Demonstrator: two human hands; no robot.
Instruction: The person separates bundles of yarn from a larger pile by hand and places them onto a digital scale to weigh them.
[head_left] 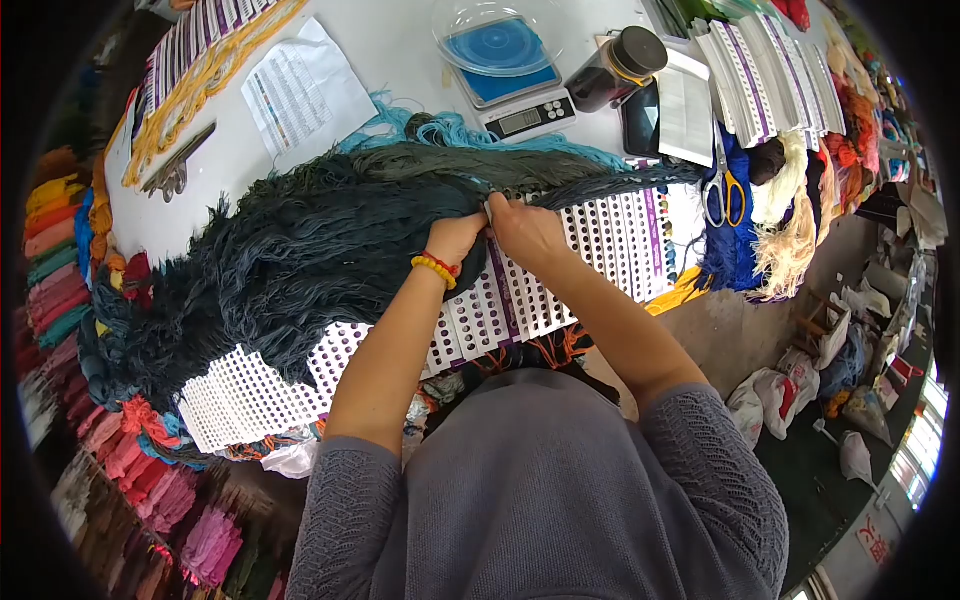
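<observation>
My left hand and right hand, both curled closed, seemingly grip the long dark blue-green thread bundle lying across white hole-punched cards, gathered narrow here, its broad end still loose.

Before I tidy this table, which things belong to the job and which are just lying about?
Likely the job:
dark thread, at the left hand and right hand
punched cards beneath

Apparently lying about:
scissors
scale
dark jar
printed sheet
</observation>
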